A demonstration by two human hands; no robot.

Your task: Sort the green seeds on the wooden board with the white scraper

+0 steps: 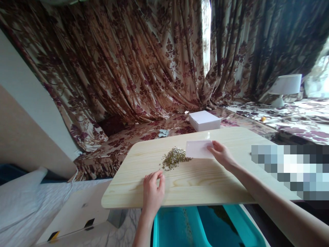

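Observation:
A pile of small greenish-brown dried bits (174,158) lies on a pale wooden board (195,185). My right hand (222,154) pinches the right edge of a white card (198,149), whose left edge rests against the pile. My left hand (153,190) lies palm down on the board just below and left of the pile, fingers loosely curled and spread, holding nothing.
A white box (204,120) sits behind the board on floral cloth, beside a small crumpled bluish item (163,133). A turquoise bin (203,228) stands under the board's near edge. Heavy floral curtains (144,58) hang behind. A white lamp (284,87) stands at the right.

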